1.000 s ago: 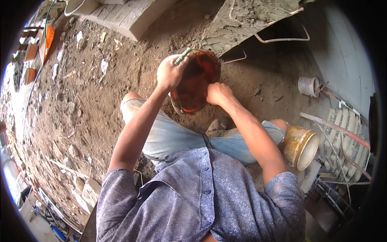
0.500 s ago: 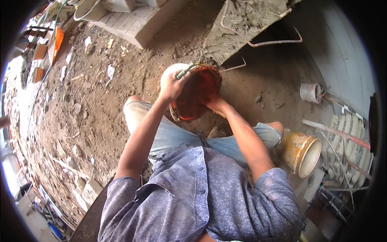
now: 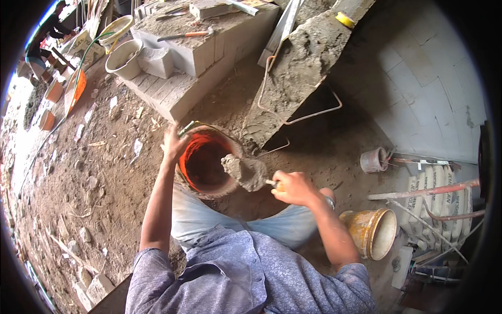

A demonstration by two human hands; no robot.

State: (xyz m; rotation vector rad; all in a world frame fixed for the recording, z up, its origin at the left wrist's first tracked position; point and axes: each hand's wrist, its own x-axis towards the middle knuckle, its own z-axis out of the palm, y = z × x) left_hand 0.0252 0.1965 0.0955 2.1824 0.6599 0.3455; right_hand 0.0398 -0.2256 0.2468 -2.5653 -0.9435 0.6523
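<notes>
My right hand (image 3: 294, 188) is closed round the handle of a trowel (image 3: 256, 174), whose blade carries a lump of wet grey mortar (image 3: 236, 168). The loaded blade is raised beside the right rim of a bucket (image 3: 230, 189) with an orange-red inside. On the bucket's far left side, my left hand (image 3: 174, 142) is closed at the green grip (image 3: 186, 129) of its wire handle. The bucket stands on the dirt floor in front of my knees, and its bottom is in dark shadow.
Beyond the bucket stands a mortar-covered slab (image 3: 293, 78) with bent metal rods (image 3: 308, 116). Grey blocks (image 3: 209, 52) at the back bear a hammer (image 3: 185, 36) and a pail (image 3: 124, 60). To the right are a yellow bucket (image 3: 372, 233), a small pail (image 3: 373, 160) and stacked sacks (image 3: 436, 193).
My right hand has come up out of the bucket and to the right, bringing out the trowel with mortar on it. The view has tilted up, showing more of the blocks and slab.
</notes>
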